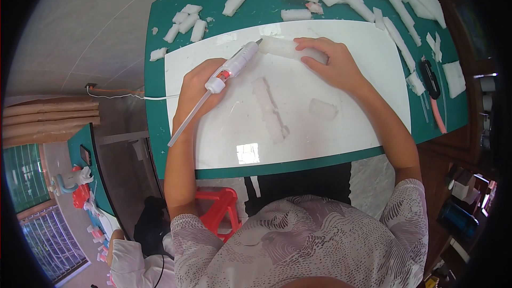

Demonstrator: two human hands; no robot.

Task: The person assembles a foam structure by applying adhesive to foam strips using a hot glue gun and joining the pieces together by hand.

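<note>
My left hand [196, 85] is wrapped round a white hot glue gun [237, 65]. A translucent glue stick [188, 120] juts from its back end, and its nozzle points at the left end of a white foam strip [280, 47]. Whether the nozzle touches the foam I cannot tell. My right hand [337, 66] grips the right end of this strip, thumb on the near side and fingers over the far side. Closer to me on the glossy white board [224, 133] lie a longer, ragged foam strip [270, 109] and a short foam block [323, 109].
Foam offcuts [236, 1] litter the green table [156, 90] beyond the board. At the right lies a black cutter [429, 79] with pink below it. A white cord [154, 97] runs off left. A red stool [226, 202] and another person's sleeve [130, 264] are lower left.
</note>
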